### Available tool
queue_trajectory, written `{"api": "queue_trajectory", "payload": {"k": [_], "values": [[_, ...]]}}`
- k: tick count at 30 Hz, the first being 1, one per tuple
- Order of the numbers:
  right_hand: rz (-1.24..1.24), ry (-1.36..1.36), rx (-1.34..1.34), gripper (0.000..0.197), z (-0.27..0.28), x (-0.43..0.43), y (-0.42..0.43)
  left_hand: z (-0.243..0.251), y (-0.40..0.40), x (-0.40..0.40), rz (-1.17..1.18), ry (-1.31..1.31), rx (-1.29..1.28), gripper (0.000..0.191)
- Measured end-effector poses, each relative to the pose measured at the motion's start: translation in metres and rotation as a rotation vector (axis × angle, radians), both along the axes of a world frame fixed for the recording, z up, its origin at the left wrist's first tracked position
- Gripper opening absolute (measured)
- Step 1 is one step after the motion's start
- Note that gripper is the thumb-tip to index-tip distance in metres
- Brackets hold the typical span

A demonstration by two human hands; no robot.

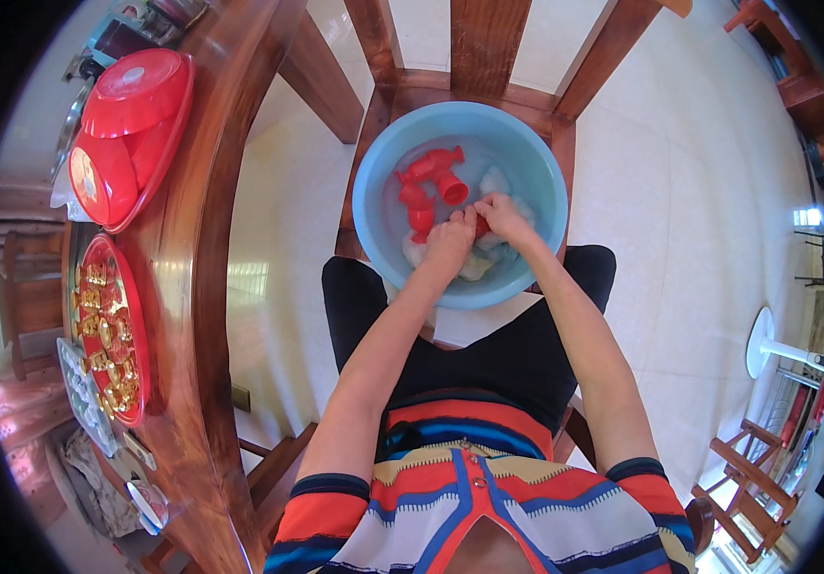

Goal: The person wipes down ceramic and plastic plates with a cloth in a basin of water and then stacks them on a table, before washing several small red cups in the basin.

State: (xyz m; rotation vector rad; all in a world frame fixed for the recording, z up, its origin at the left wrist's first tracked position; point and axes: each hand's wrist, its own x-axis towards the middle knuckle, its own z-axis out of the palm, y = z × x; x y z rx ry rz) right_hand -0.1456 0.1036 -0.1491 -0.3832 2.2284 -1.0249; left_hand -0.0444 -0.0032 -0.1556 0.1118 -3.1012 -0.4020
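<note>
A light blue plastic basin (372,215) of cloudy water rests on a wooden chair (401,100) in front of my knees. Over its near half, my left hand (451,240) and my right hand (502,217) meet around a small red piece (482,227), mostly hidden by my fingers. A white cloth (476,265) lies bunched in the water below my hands, and more pale, wet material (494,179) shows to the right. Farther left in the basin are red plastic vase-shaped pieces, one lying on its side (430,165), another (418,204) close to my left hand.
Along the left runs a wooden table (204,287). On it are a red tray (141,359) with several small gold vessels, red plastic dishes (132,93) and a clear plastic tray (82,394). A white fan (764,344) and a wooden stool (746,488) stand at right.
</note>
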Motion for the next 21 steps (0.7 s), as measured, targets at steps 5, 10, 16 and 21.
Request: {"api": "queue_trajectory", "payload": {"k": [5, 10, 16, 21], "values": [[-0.154, -0.064, -0.218, 0.027, -0.022, -0.004, 0.009, 0.010, 0.002, -0.004, -0.041, 0.054, 0.185, 0.050], [0.021, -0.139, -0.251, 0.027, -0.010, 0.011, 0.000, 0.032, -0.026, -0.005, 0.247, -0.568, 1.076, 0.053], [-0.014, 0.034, -0.111, 0.026, -0.019, 0.006, 0.003, 0.021, 0.000, -0.001, -0.020, -0.110, 0.165, 0.040], [-0.375, -0.303, -0.195, 0.025, 0.006, 0.017, -0.004, 0.033, 0.005, 0.003, 0.106, -0.102, 0.146, 0.038]]}}
